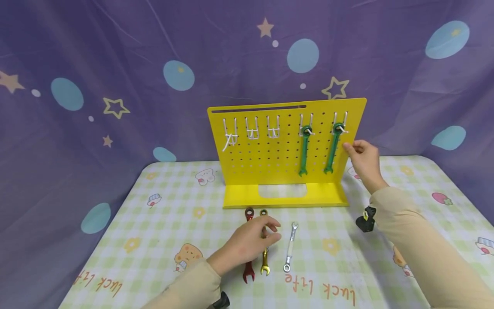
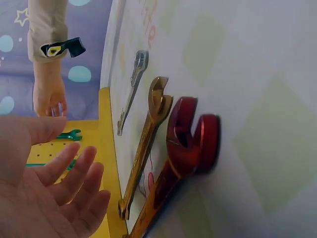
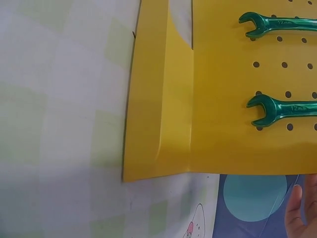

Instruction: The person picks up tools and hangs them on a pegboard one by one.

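My right hand (image 1: 364, 161) is at the right edge of the yellow pegboard (image 1: 266, 169), thumb on its front face and fingers round the edge. Two green combination wrenches (image 1: 304, 152) (image 1: 332, 150) hang by their ring ends from white hooks on that side. Lower down, my left hand (image 1: 251, 238) hovers over the table with fingers loosely spread and nothing in them. Beneath it lie a red wrench (image 2: 190, 144) and a gold wrench (image 2: 143, 148), partly covered by the hand in the head view. A silver wrench (image 1: 291, 246) lies just right of them.
Three white hooks (image 1: 230, 139) (image 1: 252, 133) (image 1: 273, 132) on the board's left half carry nothing. The board's base (image 1: 241, 197) stands on a checked tablecloth (image 1: 166, 223). Behind the table hangs a purple curtain (image 1: 239, 43). A black wrist-worn device (image 1: 365, 219) is on the right sleeve.
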Demonstrator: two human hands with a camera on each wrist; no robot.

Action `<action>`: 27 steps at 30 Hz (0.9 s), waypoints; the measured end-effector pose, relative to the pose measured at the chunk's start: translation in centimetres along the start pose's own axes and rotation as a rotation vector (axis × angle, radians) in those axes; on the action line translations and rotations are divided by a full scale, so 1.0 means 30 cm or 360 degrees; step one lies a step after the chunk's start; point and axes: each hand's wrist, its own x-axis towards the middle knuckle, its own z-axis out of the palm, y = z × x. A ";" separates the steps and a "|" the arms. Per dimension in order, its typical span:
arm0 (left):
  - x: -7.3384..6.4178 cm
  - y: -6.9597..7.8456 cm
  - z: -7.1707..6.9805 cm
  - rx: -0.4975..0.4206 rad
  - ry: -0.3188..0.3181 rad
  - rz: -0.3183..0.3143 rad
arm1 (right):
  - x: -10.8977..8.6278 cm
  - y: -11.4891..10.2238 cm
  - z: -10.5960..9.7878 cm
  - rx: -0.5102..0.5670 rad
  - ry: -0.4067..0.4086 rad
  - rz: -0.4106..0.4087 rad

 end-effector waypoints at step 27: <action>0.175 -0.039 0.047 0.0736 -0.0460 0.0993 | 0.002 0.005 0.006 0.0043 0.0030 0.0067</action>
